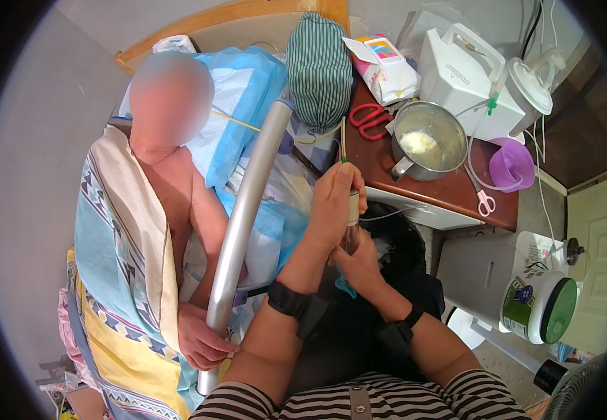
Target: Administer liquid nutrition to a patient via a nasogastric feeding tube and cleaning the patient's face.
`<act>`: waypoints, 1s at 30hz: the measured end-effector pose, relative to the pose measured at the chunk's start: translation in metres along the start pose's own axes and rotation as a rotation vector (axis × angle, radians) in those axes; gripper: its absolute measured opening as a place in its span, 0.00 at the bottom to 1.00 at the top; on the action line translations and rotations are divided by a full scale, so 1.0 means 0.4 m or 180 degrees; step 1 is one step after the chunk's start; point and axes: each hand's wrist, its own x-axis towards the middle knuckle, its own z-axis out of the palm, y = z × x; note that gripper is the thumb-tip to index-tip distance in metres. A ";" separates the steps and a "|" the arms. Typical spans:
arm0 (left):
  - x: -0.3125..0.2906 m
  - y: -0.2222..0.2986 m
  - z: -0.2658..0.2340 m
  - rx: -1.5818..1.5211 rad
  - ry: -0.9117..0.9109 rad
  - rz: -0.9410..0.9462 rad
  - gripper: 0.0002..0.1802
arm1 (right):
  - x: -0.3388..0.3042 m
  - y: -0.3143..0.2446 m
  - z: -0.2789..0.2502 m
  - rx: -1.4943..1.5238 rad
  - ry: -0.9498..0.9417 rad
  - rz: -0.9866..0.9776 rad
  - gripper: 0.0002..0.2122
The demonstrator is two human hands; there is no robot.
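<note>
Both my hands are closed around a clear syringe [353,213], held upright beside the bed rail. My left hand [333,197] wraps its upper part, where a thin tube with a green connector [345,159] rises above the fingers. Just below, my right hand [361,264] grips the lower end. The syringe's barrel shows only partly between the hands. A thin yellow tube [237,121] crosses the blue-edged bed pad [244,73] near the person lying in bed. That person's hand [202,339] rests by the silver bed rail [247,217], close to my left forearm.
On the brown cabinet top [380,154] stand a metal pot [450,150] with pale food, red-handled scissors [368,120], pink-handled scissors [485,203], a wipes pack [387,73], a white machine [461,70] and a purple bowl [511,164]. A green-lidded tub [538,311] stands right.
</note>
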 end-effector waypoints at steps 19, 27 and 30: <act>-0.026 -0.031 -0.014 0.0042 -0.0005 -0.0184 0.18 | -0.020 0.034 -0.002 -0.0133 -0.0062 0.0251 0.09; -0.034 -0.048 -0.018 0.0126 0.0005 -0.0209 0.19 | -0.028 0.080 -0.004 -0.0100 -0.0014 0.0065 0.11; -0.039 -0.053 -0.019 0.0121 0.0007 -0.0233 0.19 | -0.037 0.072 -0.009 -0.0234 -0.0131 0.0273 0.11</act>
